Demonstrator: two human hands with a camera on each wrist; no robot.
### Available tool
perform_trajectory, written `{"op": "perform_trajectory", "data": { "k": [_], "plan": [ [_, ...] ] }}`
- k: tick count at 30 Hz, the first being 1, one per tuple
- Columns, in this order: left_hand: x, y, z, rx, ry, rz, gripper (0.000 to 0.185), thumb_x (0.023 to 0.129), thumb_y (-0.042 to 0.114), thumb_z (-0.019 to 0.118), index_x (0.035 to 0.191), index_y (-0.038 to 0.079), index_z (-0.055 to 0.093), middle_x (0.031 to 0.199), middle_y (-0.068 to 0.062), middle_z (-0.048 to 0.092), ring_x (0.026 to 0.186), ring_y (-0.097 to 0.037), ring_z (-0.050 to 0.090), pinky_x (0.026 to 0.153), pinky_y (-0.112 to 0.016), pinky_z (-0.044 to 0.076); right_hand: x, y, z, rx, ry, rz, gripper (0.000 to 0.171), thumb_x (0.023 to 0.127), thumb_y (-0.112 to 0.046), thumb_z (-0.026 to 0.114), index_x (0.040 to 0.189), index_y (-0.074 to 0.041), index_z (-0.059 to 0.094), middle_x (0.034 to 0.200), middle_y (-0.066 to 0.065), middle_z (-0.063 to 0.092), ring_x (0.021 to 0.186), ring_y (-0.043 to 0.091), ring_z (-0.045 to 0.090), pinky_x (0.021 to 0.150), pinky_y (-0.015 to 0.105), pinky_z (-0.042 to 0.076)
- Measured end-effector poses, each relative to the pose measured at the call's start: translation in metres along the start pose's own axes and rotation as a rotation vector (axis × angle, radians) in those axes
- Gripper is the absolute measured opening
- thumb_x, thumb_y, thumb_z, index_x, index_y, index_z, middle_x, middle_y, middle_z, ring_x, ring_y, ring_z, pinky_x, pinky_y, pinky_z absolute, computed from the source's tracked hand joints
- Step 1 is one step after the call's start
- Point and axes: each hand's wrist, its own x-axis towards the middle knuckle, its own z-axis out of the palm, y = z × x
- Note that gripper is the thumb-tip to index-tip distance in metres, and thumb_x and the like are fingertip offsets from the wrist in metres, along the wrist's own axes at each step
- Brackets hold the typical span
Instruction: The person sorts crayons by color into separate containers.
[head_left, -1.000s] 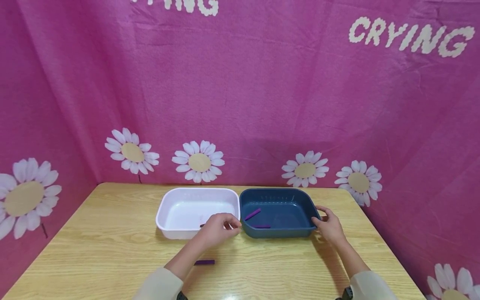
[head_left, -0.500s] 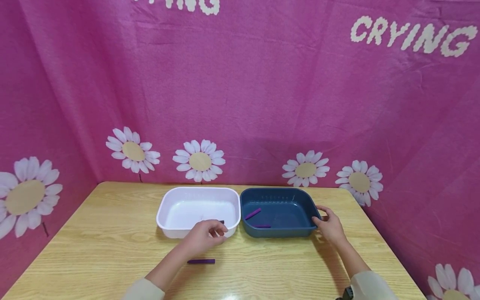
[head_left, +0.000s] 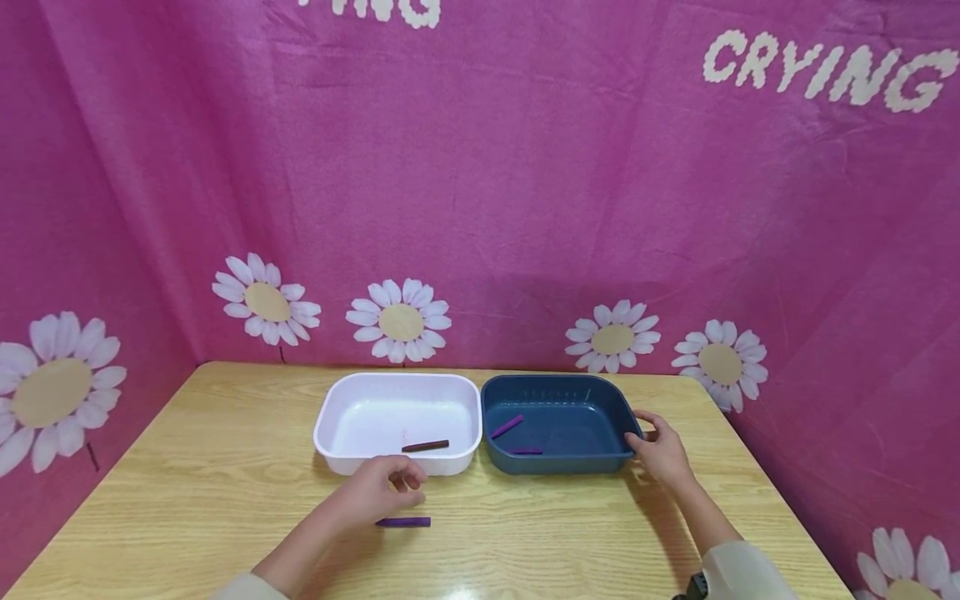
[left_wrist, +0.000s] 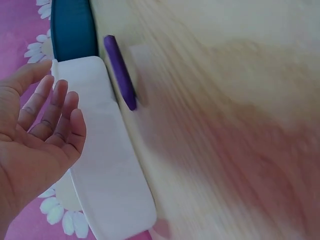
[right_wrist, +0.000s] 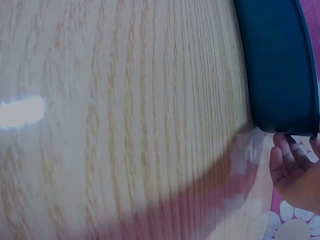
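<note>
In the head view my left hand (head_left: 381,490) hovers between the white tray (head_left: 322,450) and a purple crayon (head_left: 405,522) on the table. Its fingers are loosely bent with nothing between them; the left wrist view shows the palm bare. My right hand (head_left: 662,450) holds the right end of the dark blue tray (head_left: 562,467), thumb at the rim and fingers against the outer wall. Inside the blue tray lie two purple crayons, one slanted crayon (head_left: 507,427) and one crayon (head_left: 527,452) near the front wall. A dark brown crayon (head_left: 425,447) lies in the white tray.
Both trays stand side by side toward the back of the wooden table (head_left: 540,542). Behind and beside it hangs a pink cloth (head_left: 480,208) with daisies and white lettering.
My left hand has moved left and toward me, away from the gap between the trays, uncovering the brown crayon and more of the table's purple crayon. The right hand stays at the blue tray.
</note>
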Motion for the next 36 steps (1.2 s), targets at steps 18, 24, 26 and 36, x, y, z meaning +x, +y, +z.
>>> {"op": "perform_trajectory", "data": {
  "k": [18, 24, 26, 36],
  "plan": [
    [-0.02, -0.021, -0.003, 0.091, -0.03, 0.052, 0.015, 0.077, 0.01, 0.071, 0.088, 0.001, 0.066, 0.079, -0.001, 0.064, 0.071, -0.001, 0.051, 0.064, -0.018, 0.045, 0.0, 0.003, 0.001, 0.014, 0.011, -0.018, 0.048, 0.089, -0.009, 0.056, 0.134, 0.001, 0.042, 0.087, 0.016, 0.061, 0.062, 0.011, 0.059, 0.056, 0.029, 0.052],
    [-0.024, -0.026, -0.005, 0.107, -0.06, 0.034, 0.014, 0.074, 0.007, 0.072, 0.086, 0.002, 0.066, 0.078, 0.001, 0.063, 0.071, -0.001, 0.051, 0.064, -0.019, 0.045, -0.001, 0.001, 0.001, -0.003, 0.003, 0.008, 0.049, 0.09, -0.008, 0.056, 0.136, 0.001, 0.041, 0.086, 0.014, 0.061, 0.064, 0.013, 0.059, 0.057, 0.03, 0.053],
    [-0.024, -0.029, -0.005, 0.126, -0.068, 0.027, 0.014, 0.074, 0.006, 0.073, 0.085, 0.004, 0.065, 0.079, 0.001, 0.063, 0.071, -0.002, 0.052, 0.065, -0.02, 0.046, 0.0, 0.002, 0.001, -0.004, 0.004, 0.008, 0.049, 0.09, -0.008, 0.056, 0.135, 0.001, 0.041, 0.087, 0.015, 0.061, 0.064, 0.013, 0.059, 0.057, 0.03, 0.053],
    [-0.024, -0.032, -0.002, 0.099, -0.085, -0.008, 0.012, 0.074, 0.006, 0.073, 0.083, 0.004, 0.065, 0.078, -0.001, 0.065, 0.069, -0.001, 0.052, 0.062, -0.019, 0.047, 0.0, 0.002, 0.001, -0.006, 0.001, 0.009, 0.048, 0.09, -0.008, 0.056, 0.134, 0.001, 0.041, 0.084, 0.013, 0.059, 0.064, 0.013, 0.059, 0.056, 0.029, 0.052]
  ]
}}
